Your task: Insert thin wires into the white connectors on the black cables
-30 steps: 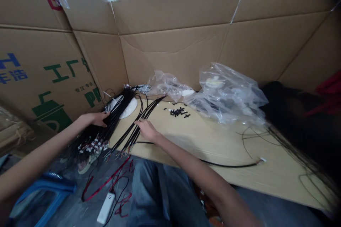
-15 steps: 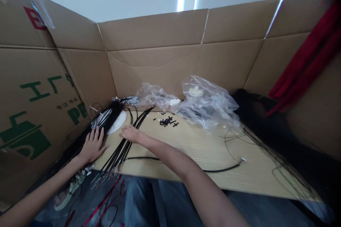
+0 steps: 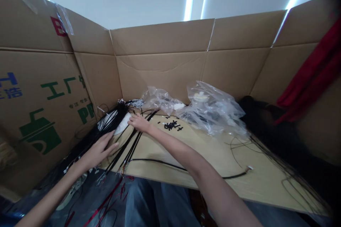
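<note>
1. Both hands shifted since last frame: left hand [image 3: 99, 153] turned rightward, right hand [image 3: 139, 123] slid farther along.
2. Left: open, fingers spread, no pinch, beside thick black wire bundle [image 3: 110, 122]; looks light, limp, grip mid-bundle.
3. Right: flat, no pinch, fingertips by white round pad [image 3: 123, 122], past loose black sleeved wires [image 3: 130, 147], likely springy, slippery.

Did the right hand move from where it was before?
Yes. The right hand went forward, away from the person. Earlier it was nearer the person than the small black plastic pieces; now it is level with them, on their left.
</note>
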`<control>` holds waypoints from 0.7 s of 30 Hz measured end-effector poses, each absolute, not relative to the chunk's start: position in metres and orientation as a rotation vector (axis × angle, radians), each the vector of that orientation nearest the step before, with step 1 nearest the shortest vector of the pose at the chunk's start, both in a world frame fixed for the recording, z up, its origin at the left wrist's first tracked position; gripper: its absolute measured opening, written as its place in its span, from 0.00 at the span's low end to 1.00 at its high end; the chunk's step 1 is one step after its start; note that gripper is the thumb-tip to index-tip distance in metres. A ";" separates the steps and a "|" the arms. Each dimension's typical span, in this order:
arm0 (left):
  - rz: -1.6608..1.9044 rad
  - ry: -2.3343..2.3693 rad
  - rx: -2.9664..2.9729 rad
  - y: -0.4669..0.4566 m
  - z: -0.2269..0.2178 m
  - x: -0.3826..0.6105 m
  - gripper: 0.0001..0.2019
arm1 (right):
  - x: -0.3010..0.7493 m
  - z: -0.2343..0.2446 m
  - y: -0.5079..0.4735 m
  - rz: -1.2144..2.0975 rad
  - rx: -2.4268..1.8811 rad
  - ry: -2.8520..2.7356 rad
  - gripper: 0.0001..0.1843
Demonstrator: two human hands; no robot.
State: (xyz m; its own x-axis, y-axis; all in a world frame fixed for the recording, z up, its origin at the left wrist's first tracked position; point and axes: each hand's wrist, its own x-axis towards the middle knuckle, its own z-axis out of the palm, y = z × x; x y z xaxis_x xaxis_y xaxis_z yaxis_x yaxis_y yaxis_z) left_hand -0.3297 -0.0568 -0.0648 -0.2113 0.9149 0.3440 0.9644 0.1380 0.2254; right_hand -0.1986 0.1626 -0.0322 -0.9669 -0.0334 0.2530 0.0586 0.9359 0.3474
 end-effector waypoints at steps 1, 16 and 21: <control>-0.685 -2.272 -1.953 -0.062 -0.058 -0.323 0.21 | -0.195 -0.019 0.166 -0.513 -0.055 -2.781 0.16; -0.861 -2.550 -1.911 -0.037 -0.003 -0.284 0.15 | -0.161 0.069 0.205 -0.071 -0.571 -2.360 0.18; -0.632 -2.629 -1.827 -0.050 -0.048 -0.265 0.16 | -0.165 0.056 0.239 0.196 -0.697 -2.120 0.18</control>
State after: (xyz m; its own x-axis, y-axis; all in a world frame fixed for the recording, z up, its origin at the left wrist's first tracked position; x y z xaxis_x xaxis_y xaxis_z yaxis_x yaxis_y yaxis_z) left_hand -0.2655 -0.0505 -0.0479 -0.3679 0.9224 0.1179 0.8753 0.3007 0.3788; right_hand -0.1647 0.2387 0.0556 -0.4637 0.5456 0.6981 0.4081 0.8309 -0.3783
